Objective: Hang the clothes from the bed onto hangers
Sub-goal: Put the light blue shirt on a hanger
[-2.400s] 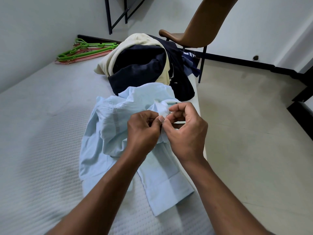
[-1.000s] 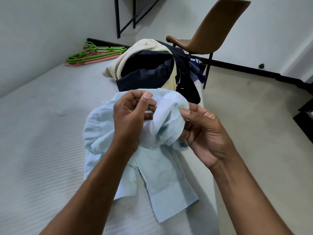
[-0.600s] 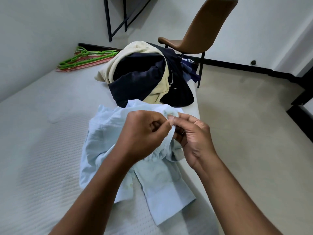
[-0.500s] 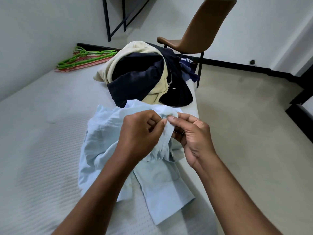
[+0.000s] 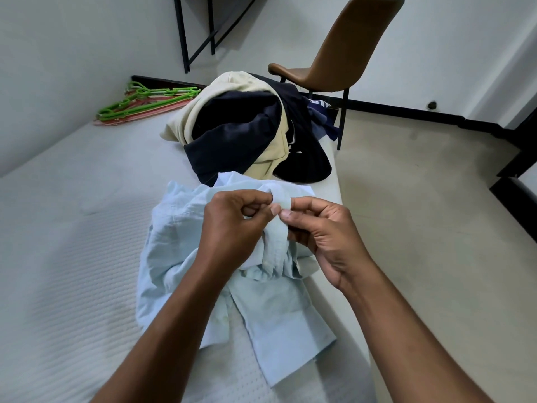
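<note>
A light blue shirt (image 5: pixel 174 245) lies crumpled on the white mattress (image 5: pixel 72 228) in front of me. My left hand (image 5: pixel 232 225) and my right hand (image 5: pixel 322 231) both pinch a strip of the shirt's front edge between thumb and fingers, lifted slightly above the rest of the cloth. One cuffed sleeve (image 5: pixel 287 335) trails toward the near bed edge. Behind the shirt sits a pile of dark navy and cream clothes (image 5: pixel 244 132). Green and pink hangers (image 5: pixel 145 101) lie at the far corner of the bed by the wall.
A brown chair (image 5: pixel 343 48) on black legs stands just beyond the bed's far end. The beige floor (image 5: pixel 436 228) runs along the bed's right side. A black metal frame (image 5: pixel 197 30) stands against the far wall.
My hands have raised the pinched strip of shirt a little and shifted their grip along it. The camera view has barely moved.
</note>
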Tool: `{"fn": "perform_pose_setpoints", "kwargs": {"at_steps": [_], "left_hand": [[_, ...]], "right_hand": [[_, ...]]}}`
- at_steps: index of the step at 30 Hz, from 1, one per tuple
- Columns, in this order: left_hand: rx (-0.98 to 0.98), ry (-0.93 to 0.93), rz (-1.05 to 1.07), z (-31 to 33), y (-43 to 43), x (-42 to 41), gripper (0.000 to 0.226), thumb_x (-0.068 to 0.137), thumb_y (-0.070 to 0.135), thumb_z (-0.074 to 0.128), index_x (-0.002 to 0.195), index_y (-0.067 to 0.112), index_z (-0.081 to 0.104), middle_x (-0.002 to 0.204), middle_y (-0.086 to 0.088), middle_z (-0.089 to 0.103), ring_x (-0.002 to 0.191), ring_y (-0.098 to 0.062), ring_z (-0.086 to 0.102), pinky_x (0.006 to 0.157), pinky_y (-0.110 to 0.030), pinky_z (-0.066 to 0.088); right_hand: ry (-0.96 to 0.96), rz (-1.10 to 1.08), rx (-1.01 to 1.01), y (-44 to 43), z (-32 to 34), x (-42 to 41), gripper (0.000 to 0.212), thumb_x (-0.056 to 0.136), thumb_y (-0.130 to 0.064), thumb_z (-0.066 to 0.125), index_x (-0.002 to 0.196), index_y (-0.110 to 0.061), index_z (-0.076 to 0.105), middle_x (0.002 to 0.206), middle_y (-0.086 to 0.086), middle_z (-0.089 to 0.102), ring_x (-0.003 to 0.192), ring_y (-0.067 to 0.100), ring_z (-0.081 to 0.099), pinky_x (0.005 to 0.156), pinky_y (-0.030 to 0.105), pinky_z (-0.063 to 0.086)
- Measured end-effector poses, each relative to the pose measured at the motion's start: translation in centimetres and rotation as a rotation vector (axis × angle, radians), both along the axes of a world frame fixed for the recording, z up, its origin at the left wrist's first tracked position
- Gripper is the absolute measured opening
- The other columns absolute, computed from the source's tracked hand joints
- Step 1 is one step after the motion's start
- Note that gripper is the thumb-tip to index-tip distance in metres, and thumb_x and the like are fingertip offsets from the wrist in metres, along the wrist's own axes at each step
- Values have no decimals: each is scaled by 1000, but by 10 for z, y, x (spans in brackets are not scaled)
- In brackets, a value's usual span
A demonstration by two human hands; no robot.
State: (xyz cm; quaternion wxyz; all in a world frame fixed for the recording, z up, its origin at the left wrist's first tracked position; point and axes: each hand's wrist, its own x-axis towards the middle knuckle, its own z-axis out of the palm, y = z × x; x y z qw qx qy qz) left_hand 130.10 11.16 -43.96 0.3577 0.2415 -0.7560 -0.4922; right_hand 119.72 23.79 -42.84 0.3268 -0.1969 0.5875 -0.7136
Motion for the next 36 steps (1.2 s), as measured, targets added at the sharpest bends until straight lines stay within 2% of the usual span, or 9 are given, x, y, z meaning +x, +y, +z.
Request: {"fn": "perform_pose_setpoints", "kwargs": {"at_steps": [3, 5, 11, 17, 21, 23, 27, 30, 36], "left_hand": [[68, -15, 4, -3, -2, 0, 13, 83, 17, 86, 95, 16, 81, 76, 7, 76, 71, -4, 72, 77, -32, 63], [132, -18, 5, -5, -4, 0, 8, 83, 19, 87, 86, 16, 80, 71, 2, 76, 67, -14, 74, 72, -39, 64], [228, 9, 11, -7, -2, -1, 11, 87, 17, 83, 80, 11, 78, 66, -5, 74, 60, -18, 70, 65, -35, 62], [221, 46, -37, -6, 8, -5, 10, 88, 20, 83, 84, 12, 78, 72, -5, 76, 70, -23, 76, 71, -40, 65], [261, 93, -48, -1, 11, -4, 7, 91, 16, 79, 86, 11, 79, 75, -8, 77, 73, -26, 75, 71, -43, 65], [232, 113, -39, 1, 13, -4, 15, 95, 16, 73, 83, 12, 79, 74, -10, 75, 72, -29, 73, 69, -43, 64], [148, 83, -55, 1, 16, -4, 15, 90, 30, 80, 82, 18, 81, 73, -5, 75, 69, -30, 72, 67, -54, 62], [131, 79, -7, -3, 16, -5, 8, 86, 28, 84, 84, 22, 81, 74, 2, 77, 68, -21, 73, 68, -54, 62], [238, 28, -46, -3, 15, -4, 18, 81, 32, 88, 85, 17, 80, 77, -1, 78, 73, -30, 75, 71, -54, 63]], "right_hand": [[26, -40, 8, -2, -5, -1, 16, 85, 6, 77, 97, -5, 77, 88, 12, 79, 81, 21, 76, 69, 28, 59], [31, -55, 15, -4, -6, -1, 23, 84, 3, 80, 106, -2, 75, 93, 16, 79, 86, 25, 77, 72, 30, 60], [95, -252, 30, -6, -7, -4, 36, 81, 2, 84, 112, -9, 69, 92, 20, 78, 89, 35, 77, 84, 43, 64], [141, -219, 46, -7, -8, -3, 30, 85, 0, 80, 109, -15, 70, 86, 11, 78, 84, 28, 76, 88, 51, 63], [202, -238, 47, -6, -6, 0, 27, 83, -4, 83, 105, -12, 72, 80, 4, 75, 79, 21, 74, 80, 45, 65], [231, -270, 56, -7, -7, 2, 24, 82, -5, 83, 102, -15, 73, 85, 6, 76, 79, 20, 73, 75, 41, 63], [301, -326, 62, -7, -10, 2, 19, 82, -11, 84, 95, -20, 73, 82, 3, 73, 72, 10, 66, 64, 25, 52], [327, -307, 89, -6, -10, 1, 23, 81, -13, 87, 97, -22, 72, 84, 3, 74, 74, 11, 69, 64, 25, 54], [271, -191, 82, -1, -7, -7, 28, 87, -6, 83, 109, -15, 68, 80, 3, 74, 77, 15, 72, 62, 26, 54]]}}
